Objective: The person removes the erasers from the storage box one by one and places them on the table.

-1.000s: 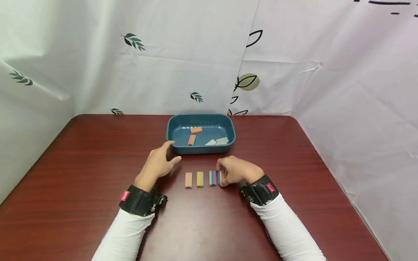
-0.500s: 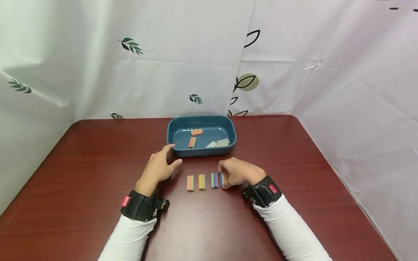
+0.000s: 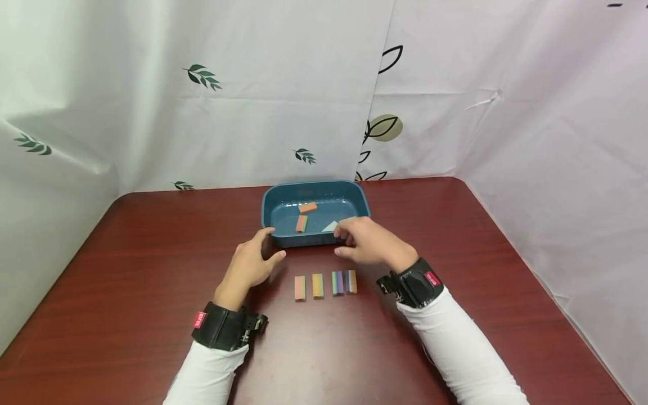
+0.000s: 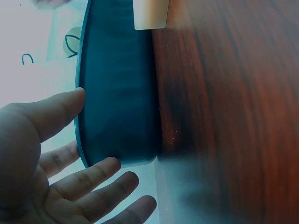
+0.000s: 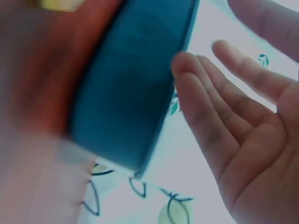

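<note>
Both hands are hovering at the near wall of the one blue tray (image 3: 315,239), which is sitting on the dark red table (image 3: 126,281) toward the back. The left hand (image 3: 251,261) is lying open, fingers relaxed and spread by the tray's left corner, thumb at the rim, holding nothing. The right hand (image 3: 365,241) is loosened too, fingers nearly straight by the tray's right end, gripping nothing. Four two-coloured blocks (image 3: 325,284) are lying in a row on the table, just in front of the tray, between the wrists. Inside the tray I am counting two orange blocks (image 3: 305,215) and at least one pale block (image 3: 331,226), partly hidden behind the right hand.
</note>
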`<state>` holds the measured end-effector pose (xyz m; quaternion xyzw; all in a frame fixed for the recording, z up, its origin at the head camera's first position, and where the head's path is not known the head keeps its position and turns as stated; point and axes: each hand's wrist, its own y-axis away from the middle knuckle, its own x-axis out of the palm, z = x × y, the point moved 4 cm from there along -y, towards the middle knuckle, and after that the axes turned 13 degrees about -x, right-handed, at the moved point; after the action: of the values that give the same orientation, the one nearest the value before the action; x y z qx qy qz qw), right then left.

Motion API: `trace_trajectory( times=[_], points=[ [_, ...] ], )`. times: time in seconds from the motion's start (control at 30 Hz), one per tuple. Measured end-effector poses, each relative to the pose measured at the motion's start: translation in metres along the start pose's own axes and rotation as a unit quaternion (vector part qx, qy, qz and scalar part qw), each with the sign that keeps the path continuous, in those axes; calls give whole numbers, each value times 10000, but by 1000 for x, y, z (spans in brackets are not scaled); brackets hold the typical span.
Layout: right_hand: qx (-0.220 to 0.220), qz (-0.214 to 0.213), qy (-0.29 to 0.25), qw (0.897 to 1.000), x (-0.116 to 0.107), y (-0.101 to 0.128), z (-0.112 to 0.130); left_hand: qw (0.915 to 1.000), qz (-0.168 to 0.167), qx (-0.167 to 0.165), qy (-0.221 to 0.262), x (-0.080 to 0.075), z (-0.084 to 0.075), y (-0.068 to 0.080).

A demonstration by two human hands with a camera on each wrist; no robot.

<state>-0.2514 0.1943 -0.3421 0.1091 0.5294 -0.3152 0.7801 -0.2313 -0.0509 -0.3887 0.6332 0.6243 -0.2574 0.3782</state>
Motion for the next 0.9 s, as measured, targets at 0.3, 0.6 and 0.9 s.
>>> trace_trajectory(
  times=[0.3, 0.6, 0.9],
  points=[
    [464, 208, 656, 9965, -28, -69, -20, 10000, -90, 12, 25, -1, -4, 2],
    [1353, 1244, 949, 9784, -13, -126, -44, 9999, -111, -22, -50, 4, 3, 4],
    [2005, 2038, 1135, 9515, -4, -153, -59, 9999, -141, -43, -17, 3, 1, 2]
  ],
)
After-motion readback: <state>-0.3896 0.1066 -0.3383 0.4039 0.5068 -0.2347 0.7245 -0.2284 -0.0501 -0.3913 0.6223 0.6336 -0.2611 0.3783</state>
